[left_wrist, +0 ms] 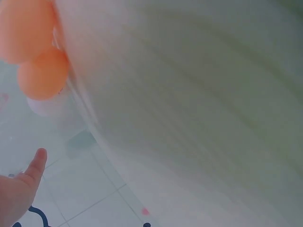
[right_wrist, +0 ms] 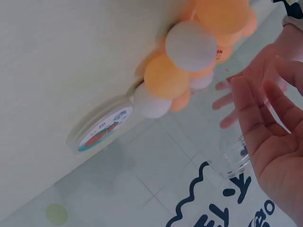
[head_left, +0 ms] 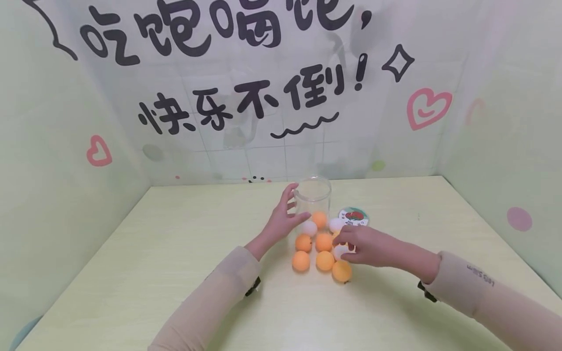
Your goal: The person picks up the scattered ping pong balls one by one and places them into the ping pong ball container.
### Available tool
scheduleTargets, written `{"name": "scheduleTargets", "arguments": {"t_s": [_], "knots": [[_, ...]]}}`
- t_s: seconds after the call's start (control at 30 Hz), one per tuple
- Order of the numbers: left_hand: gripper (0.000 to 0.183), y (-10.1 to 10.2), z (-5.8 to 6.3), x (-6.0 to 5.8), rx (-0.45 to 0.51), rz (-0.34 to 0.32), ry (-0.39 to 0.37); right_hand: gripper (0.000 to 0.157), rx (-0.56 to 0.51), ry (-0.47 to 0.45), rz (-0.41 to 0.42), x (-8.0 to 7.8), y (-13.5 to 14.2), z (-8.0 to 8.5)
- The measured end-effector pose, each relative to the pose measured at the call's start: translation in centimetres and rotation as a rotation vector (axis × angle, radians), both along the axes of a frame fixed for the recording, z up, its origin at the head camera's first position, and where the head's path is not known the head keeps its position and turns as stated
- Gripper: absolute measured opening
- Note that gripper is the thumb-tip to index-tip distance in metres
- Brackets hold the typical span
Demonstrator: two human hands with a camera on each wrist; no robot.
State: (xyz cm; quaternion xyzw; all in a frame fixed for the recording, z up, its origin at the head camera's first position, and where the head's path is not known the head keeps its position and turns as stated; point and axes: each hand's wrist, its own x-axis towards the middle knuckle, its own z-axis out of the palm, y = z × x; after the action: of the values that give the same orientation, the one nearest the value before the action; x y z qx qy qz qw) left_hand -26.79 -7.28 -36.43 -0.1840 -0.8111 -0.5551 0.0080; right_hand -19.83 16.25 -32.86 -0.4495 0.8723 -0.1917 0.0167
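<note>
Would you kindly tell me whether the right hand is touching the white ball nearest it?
Apart: the right wrist view shows a gap between the right hand and the white ball.

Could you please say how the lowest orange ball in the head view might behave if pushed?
The orange ball is round on a flat table, so it would probably roll easily; resembling a table-tennis ball, it's likely light.

Even, diffuse brightness fills the head view; soft shadow lies on the table (head_left: 145, 278) beneath the right sleeve (head_left: 491, 292), and pale glints edge the clear jar (head_left: 316, 204). The left wrist view is dimmer, hazy, smeared rightward; the right wrist view looks milky, slightly soft.
</note>
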Motion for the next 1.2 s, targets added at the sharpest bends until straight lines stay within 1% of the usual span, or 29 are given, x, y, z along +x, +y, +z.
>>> {"name": "scheduleTargets", "arguments": {"t_s": [0.13, 0.27, 0.33, 0.37, 0.47, 0.57, 0.6, 0.7, 0.8, 0.87, 0.97, 1.1, 1.2], "knots": [[0.076, 0.0, 0.1, 0.1, -0.007, 0.006, -0.008, 0.021, 0.043, -0.009, 0.002, 0.7, 0.0, -1.0], [0.075, 0.0, 0.1, 0.1, -0.007, 0.004, -0.011, 0.019, 0.054, -0.004, 0.023, 1.1, 0.1, -1.8], [0.076, 0.0, 0.1, 0.0, -0.003, -0.003, -0.02, 0.019, 0.063, 0.002, 0.031, 1.2, 0.0, -2.0], [0.076, 0.0, 0.4, 0.4, -0.002, -0.007, -0.023, 0.019, 0.067, 0.008, 0.036, 1.2, 0.0, -2.0], [0.076, 0.0, 0.5, 0.4, 0.0, -0.01, -0.028, 0.021, 0.104, -0.007, 0.016, 1.4, -0.2, -2.1], [0.075, 0.0, 0.4, 0.3, -0.005, -0.006, -0.021, 0.022, 0.139, -0.007, -0.001, 1.5, -0.4, -2.2], [0.075, 0.0, 0.0, 0.0, -0.007, -0.002, -0.017, 0.022, 0.151, -0.007, -0.007, 1.5, -0.4, -2.3], [0.075, 0.0, 0.0, 0.0, -0.01, 0.002, -0.018, 0.022, 0.161, 0.013, 0.008, 1.6, -0.5, -2.5], [0.076, 0.0, 0.0, 0.0, -0.009, 0.005, -0.02, 0.021, 0.159, 0.005, 0.031, 1.6, -0.6, -2.7], [0.076, 0.0, 0.1, 0.1, -0.007, 0.006, -0.019, 0.021, 0.16, -0.013, 0.04, 1.7, -0.7, -2.6], [0.075, 0.0, 0.2, 0.2, -0.004, 0.004, -0.017, 0.021, 0.165, -0.063, 0.038, 1.9, -0.9, -2.5], [0.075, 0.0, 0.3, 0.3, 0.0, -0.001, -0.015, 0.024, 0.174, -0.156, 0.027, 2.1, -1.1, -2.4], [0.075, 0.0, 0.3, 0.3, -0.001, -0.006, -0.012, 0.026, 0.184, -0.188, 0.031, 2.2, -1.2, -2.4]]}}
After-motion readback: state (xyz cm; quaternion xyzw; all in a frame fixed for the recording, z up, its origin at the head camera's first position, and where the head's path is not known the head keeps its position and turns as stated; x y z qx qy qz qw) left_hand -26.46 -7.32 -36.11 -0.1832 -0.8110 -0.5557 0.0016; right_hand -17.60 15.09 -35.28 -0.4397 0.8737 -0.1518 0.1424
